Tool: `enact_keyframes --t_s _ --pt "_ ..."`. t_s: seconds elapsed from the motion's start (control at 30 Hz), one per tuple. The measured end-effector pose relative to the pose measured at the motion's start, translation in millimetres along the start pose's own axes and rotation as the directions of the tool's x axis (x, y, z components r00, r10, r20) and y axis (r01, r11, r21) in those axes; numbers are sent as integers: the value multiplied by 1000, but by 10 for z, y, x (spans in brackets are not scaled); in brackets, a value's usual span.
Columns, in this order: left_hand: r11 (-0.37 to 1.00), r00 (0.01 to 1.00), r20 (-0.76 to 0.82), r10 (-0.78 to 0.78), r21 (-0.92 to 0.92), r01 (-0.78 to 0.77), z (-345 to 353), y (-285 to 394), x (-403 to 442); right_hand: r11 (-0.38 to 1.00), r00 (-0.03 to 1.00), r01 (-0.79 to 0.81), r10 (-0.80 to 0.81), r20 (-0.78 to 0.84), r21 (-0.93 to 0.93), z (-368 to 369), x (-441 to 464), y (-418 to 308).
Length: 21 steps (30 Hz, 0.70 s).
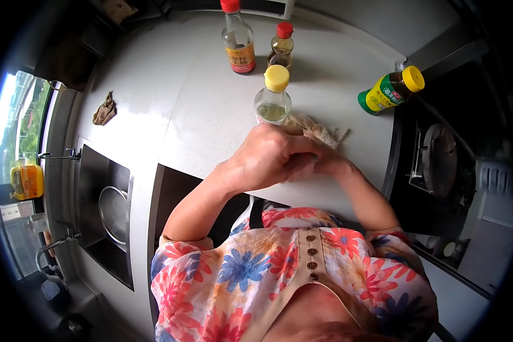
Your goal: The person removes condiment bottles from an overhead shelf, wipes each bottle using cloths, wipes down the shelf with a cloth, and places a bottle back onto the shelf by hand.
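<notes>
My left hand (262, 155) and my right hand (323, 158) meet over the near edge of the white counter (205, 122). The left is closed, its knuckles up, and overlaps the right. Most of the right hand's fingers are hidden, but they look curled in. Whatever lies between the hands, if anything, cannot be made out. Just beyond them stands a clear bottle (272, 105) with a yellow cap and pale liquid, its base hidden by my left hand. A crumpled beige cloth (316, 130) lies behind the right hand.
Farther back are a red-capped sauce bottle (239, 48) and a smaller red-capped bottle (281, 48). A yellow-green bottle (386, 92) stands right, near the stove (427, 154). At left are a brown rag (105, 110) and a sink (100, 165) holding a metal bowl (115, 214).
</notes>
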<state>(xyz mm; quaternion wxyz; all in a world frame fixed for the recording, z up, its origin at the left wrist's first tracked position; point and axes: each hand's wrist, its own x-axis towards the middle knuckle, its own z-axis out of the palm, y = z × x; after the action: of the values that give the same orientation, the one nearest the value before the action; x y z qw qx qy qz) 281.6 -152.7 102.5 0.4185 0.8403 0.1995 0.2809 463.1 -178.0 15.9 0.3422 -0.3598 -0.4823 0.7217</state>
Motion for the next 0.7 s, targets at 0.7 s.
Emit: enact_keyframes --t_s 0.7 --pt "946 746 -582 -324 -207 249 686 -1433 -116 637 817 236 -539 -205 -734 -436 -15 149"
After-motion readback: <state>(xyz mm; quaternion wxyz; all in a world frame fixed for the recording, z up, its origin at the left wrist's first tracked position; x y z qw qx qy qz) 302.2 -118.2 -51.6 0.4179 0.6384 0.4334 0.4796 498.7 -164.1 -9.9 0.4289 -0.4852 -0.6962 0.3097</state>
